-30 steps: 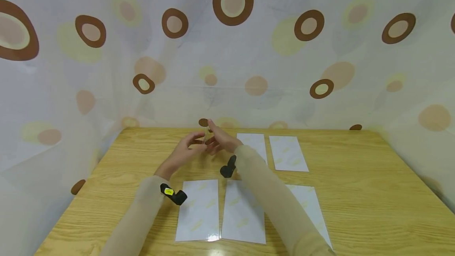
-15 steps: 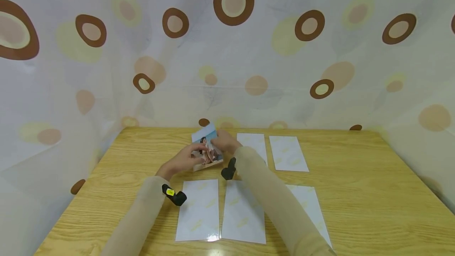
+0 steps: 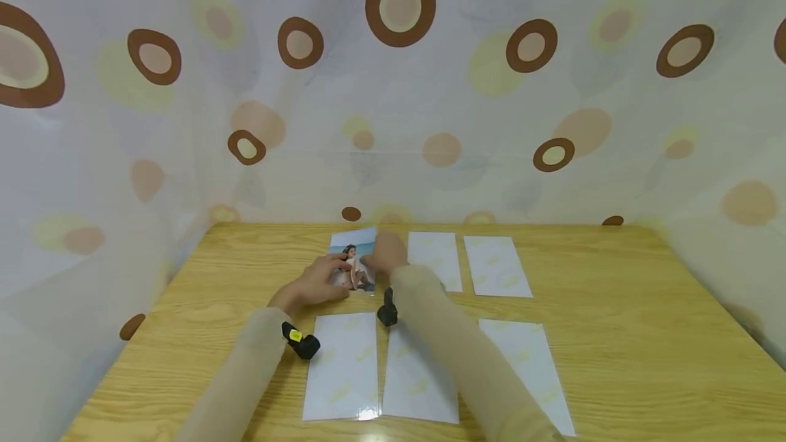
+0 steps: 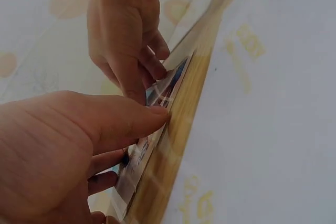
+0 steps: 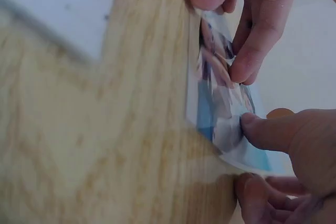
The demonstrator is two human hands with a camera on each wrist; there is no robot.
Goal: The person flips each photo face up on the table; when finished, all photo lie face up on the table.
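Note:
A photo print [image 3: 355,275] of a person seated by blue water lies at the back left of the table, its glossy clear border showing in the right wrist view. My left hand [image 3: 316,282] is at its left side. In the left wrist view the left thumb [image 4: 149,121] is on the near edge, and the bent fingers reach over the picture. From the right, my right hand [image 3: 388,254] pinches the photo's edge. Its thumb [image 5: 257,127] is on the picture, and its curled fingers [image 5: 254,198] are at the edge below.
Two white sheets with faint yellow marks, one sheet [image 3: 432,261] and another sheet [image 3: 497,266], lie right of the photo. Nearer are a left sheet [image 3: 342,367], a middle sheet [image 3: 417,384] partly under the right sleeve, and a right sheet [image 3: 531,367]. A patterned curtain [image 3: 491,121] stands behind.
The photo has turned from edge-on to face up and come down toward the table, straightening as it went. Both hands stay at its sides, the right one now lower.

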